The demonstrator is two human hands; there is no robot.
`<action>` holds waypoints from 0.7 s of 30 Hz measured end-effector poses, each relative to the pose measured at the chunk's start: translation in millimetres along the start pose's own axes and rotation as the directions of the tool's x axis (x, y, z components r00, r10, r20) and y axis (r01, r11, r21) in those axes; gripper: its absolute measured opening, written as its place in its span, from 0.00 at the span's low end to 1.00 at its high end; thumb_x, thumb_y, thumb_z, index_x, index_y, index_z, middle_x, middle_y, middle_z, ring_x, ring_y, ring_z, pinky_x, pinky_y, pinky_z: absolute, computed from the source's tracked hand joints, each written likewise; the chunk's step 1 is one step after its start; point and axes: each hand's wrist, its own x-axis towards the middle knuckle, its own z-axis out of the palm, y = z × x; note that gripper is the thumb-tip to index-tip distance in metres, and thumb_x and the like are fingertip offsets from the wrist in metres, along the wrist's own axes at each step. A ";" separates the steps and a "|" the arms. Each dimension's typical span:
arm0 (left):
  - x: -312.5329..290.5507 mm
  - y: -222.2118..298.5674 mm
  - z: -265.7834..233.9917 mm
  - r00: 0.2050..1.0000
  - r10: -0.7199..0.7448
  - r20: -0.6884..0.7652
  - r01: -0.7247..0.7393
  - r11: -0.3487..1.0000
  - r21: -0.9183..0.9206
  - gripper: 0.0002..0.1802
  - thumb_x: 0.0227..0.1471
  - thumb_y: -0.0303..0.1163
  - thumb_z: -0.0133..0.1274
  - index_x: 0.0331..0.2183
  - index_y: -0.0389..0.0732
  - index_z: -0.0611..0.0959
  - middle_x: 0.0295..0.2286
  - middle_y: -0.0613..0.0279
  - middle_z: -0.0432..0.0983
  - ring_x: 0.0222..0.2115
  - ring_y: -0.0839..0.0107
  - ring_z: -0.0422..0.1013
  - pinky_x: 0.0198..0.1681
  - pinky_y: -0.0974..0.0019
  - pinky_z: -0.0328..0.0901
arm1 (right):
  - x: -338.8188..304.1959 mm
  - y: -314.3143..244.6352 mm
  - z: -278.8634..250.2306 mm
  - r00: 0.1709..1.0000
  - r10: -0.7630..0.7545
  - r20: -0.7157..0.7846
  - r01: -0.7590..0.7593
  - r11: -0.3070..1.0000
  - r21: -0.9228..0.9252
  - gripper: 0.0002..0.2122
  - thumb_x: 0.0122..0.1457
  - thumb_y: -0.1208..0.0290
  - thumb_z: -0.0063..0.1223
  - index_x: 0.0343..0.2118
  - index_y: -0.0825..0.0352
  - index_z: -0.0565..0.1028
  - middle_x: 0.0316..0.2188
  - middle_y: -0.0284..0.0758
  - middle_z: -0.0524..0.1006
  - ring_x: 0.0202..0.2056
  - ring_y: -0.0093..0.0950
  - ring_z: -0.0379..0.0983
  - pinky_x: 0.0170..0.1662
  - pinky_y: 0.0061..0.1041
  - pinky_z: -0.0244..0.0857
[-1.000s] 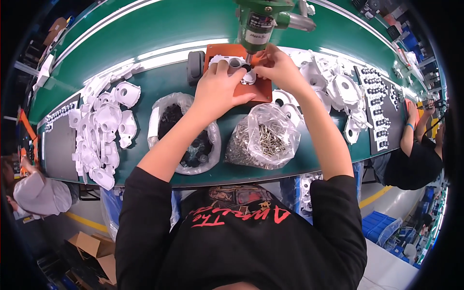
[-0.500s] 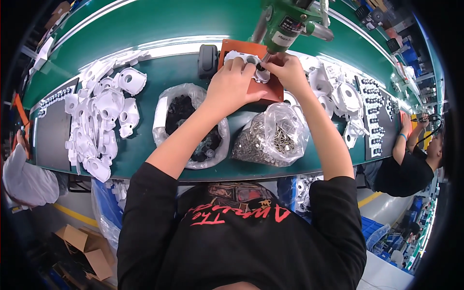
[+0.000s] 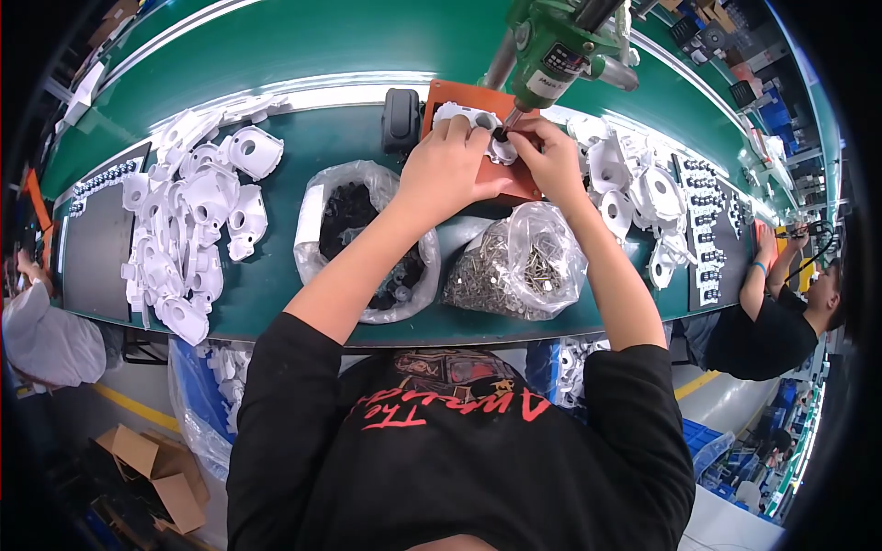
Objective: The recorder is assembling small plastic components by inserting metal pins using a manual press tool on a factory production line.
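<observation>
A white plastic housing point(image 3: 450, 111) lies on an orange fixture plate point(image 3: 441, 92). My left hand point(image 3: 446, 170) rests over its near edge, fingers curled onto the part and thumb stretched to the right across the plate. A small black part point(image 3: 501, 134) sits at the housing's right end. My right hand point(image 3: 554, 161) has thumb and forefinger pinched together right beside that black part; whether they grip it or a small screw is hidden. Just above points the metal tip point(image 3: 513, 118) of a green spindle machine point(image 3: 551, 60), at or very close to the black part.
Near me stand a bag of black parts point(image 3: 308, 216) and a clear bag of screws point(image 3: 482, 275). White housings pile up left point(image 3: 197, 197) and right point(image 3: 657, 188). A black case point(image 3: 401, 119) stands beside the plate. Co-workers sit at both sides, one in a black shirt point(image 3: 772, 335).
The spindle head has come slightly lower, its tip nearer the black part. My right hand has shifted a little toward me. My left hand stays on the housing.
</observation>
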 end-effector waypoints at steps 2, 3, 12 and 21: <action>-0.3 -0.7 0.8 1.000 -0.002 0.007 0.002 1.000 0.009 0.31 0.32 0.49 0.65 0.33 0.37 0.74 0.31 0.55 0.68 0.35 0.60 0.69 0.37 0.62 0.68 | -3.4 -0.5 -2.8 0.999 0.032 0.031 -0.030 0.998 -0.052 0.10 0.50 0.74 0.54 0.36 0.70 0.77 0.35 0.38 0.76 0.30 0.27 0.71 0.36 0.24 0.66; -0.4 -0.7 1.3 1.000 0.006 -0.006 -0.006 1.000 0.004 0.31 0.31 0.49 0.65 0.33 0.37 0.74 0.31 0.55 0.68 0.35 0.60 0.69 0.37 0.62 0.68 | -4.5 1.9 -4.4 0.969 -0.243 0.045 0.247 0.943 -0.222 0.10 0.49 0.75 0.54 0.36 0.68 0.77 0.36 0.37 0.76 0.32 0.30 0.70 0.38 0.27 0.65; -3.1 -2.3 2.3 1.000 0.014 -0.016 -0.014 1.000 -0.010 0.30 0.31 0.49 0.65 0.33 0.37 0.74 0.32 0.55 0.67 0.35 0.61 0.68 0.38 0.63 0.68 | -15.8 -24.9 -20.9 0.838 -0.498 0.223 0.541 0.708 -0.454 0.14 0.46 0.77 0.52 0.38 0.63 0.77 0.38 0.38 0.75 0.39 0.39 0.67 0.43 0.34 0.63; 3.0 -9.6 -0.4 1.000 -0.017 0.026 0.018 0.998 -0.053 0.29 0.34 0.47 0.63 0.37 0.40 0.76 0.36 0.56 0.66 0.38 0.59 0.68 0.39 0.60 0.68 | 168.6 -13.2 -173.6 0.944 -0.226 -0.238 0.131 0.924 -0.360 0.16 0.58 0.66 0.46 0.45 0.70 0.72 0.42 0.37 0.75 0.38 0.26 0.72 0.45 0.25 0.65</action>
